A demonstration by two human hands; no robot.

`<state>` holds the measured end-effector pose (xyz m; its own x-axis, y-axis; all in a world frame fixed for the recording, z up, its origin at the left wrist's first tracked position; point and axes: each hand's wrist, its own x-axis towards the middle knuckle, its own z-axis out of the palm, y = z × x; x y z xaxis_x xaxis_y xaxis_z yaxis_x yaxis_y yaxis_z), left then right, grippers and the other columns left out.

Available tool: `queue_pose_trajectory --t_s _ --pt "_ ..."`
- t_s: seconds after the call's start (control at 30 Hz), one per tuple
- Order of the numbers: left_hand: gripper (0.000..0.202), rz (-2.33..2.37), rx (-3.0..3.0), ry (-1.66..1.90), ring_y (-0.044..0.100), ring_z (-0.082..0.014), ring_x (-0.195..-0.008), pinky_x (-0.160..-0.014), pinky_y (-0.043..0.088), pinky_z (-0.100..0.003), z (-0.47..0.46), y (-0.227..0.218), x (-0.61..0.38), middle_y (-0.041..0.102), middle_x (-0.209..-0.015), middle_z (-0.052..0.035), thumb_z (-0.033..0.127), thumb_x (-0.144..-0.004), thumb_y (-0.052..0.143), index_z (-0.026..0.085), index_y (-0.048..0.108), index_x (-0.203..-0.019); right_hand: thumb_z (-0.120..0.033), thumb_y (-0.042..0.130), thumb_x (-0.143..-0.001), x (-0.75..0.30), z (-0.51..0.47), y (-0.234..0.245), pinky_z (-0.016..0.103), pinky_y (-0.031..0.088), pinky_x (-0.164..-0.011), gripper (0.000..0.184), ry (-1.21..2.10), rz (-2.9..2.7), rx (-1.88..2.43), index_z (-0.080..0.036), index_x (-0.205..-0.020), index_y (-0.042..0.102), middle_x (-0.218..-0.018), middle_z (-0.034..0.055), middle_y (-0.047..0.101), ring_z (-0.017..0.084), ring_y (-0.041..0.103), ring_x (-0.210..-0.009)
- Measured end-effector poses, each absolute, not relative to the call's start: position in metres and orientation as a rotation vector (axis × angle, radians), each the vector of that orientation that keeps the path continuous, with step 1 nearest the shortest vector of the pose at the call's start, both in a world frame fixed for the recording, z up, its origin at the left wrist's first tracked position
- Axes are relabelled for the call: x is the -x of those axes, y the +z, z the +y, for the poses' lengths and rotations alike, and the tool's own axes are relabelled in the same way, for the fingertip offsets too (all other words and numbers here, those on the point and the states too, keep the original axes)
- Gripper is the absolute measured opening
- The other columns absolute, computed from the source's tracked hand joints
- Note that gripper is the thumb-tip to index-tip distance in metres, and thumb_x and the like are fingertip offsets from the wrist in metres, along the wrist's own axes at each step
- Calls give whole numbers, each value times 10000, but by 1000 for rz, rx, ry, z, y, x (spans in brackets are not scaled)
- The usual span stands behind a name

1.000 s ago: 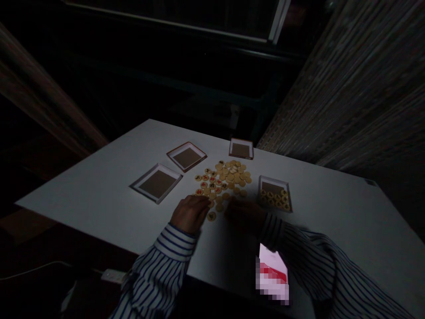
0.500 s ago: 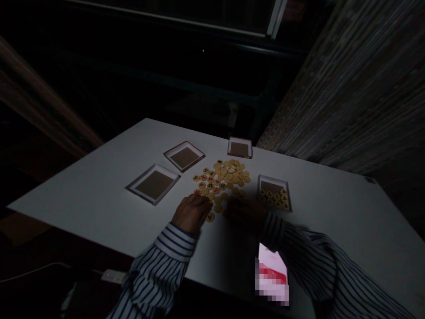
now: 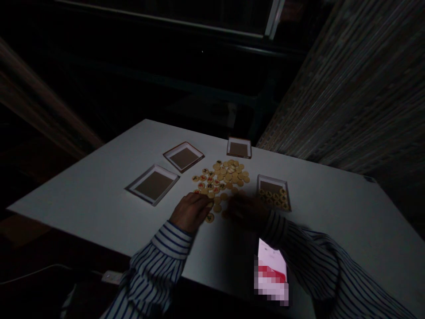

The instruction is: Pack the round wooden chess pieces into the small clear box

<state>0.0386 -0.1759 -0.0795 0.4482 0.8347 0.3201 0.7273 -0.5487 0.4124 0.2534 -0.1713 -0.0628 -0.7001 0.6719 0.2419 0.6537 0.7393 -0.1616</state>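
Round wooden Chinese chess pieces [image 3: 229, 175] lie in a loose heap mid-table, some showing red or black characters, many blank side up. My left hand [image 3: 191, 212] rests at the near left edge of the heap, fingers bent together over pieces; whatever lies under the fingertips is hidden. Just in front of it lies a single black-marked piece [image 3: 209, 218]. My right hand [image 3: 249, 212], in deep shadow, has its fingers curled at the near right edge, a piece [image 3: 225, 214] showing at its fingertips. Right of the heap, an open box tray [image 3: 288, 195] holds several black-marked pieces.
Three more shallow trays stand on the white table [image 3: 93, 186]: a near left tray [image 3: 152, 184], a far left tray [image 3: 184, 157] and a back tray [image 3: 239, 148]. A lit phone [image 3: 272, 261] lies by the near edge, below my right forearm. Strip curtains [image 3: 318, 102] hang at the right.
My right hand has shifted slightly, and a piece now shows by its fingertips. My left hand stays almost in place over the pieces. The trays look the same.
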Motion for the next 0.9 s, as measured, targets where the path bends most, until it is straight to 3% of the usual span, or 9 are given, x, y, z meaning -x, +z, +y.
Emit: queue_pose_trajectory --t_s 0.1,0.33,0.53,0.9 --pt "250 1383 -2182 966 546 -176 -863 -795 431 -340 -181 -75 -36 632 -928 -65 323 -745 529 178 616 -930 -311 461 -807 -255 -170 -60 234 388 -586 191 118 -2642 1015 -151 -798 563 -816 65 575 124 513 -701" --pt "348 1274 -1062 1255 578 -134 -636 -600 465 -265 -188 -69 -35 652 -735 -51 335 -544 718 131 631 -812 -242 461 -805 -246 -168 -52 261 418 -668 144 119 -2590 897 -160 -880 552 -850 73 582 143 521 -772" --pt "336 1119 -675 1240 455 -47 -429 -368 323 -158 -191 -66 -38 582 -562 9 309 -503 741 121 612 -750 -274 423 -827 -224 -165 -41 302 428 -751 229 110 -2489 804 -144 -988 523 -967 101 571 174 512 -910" --pt "324 1046 -571 1208 475 -39 -459 -418 371 -152 -195 -67 -37 581 -606 10 310 -524 728 126 599 -757 -273 402 -837 -189 -160 -38 279 415 -771 202 117 -2534 746 -156 -920 544 -961 80 589 149 526 -871"
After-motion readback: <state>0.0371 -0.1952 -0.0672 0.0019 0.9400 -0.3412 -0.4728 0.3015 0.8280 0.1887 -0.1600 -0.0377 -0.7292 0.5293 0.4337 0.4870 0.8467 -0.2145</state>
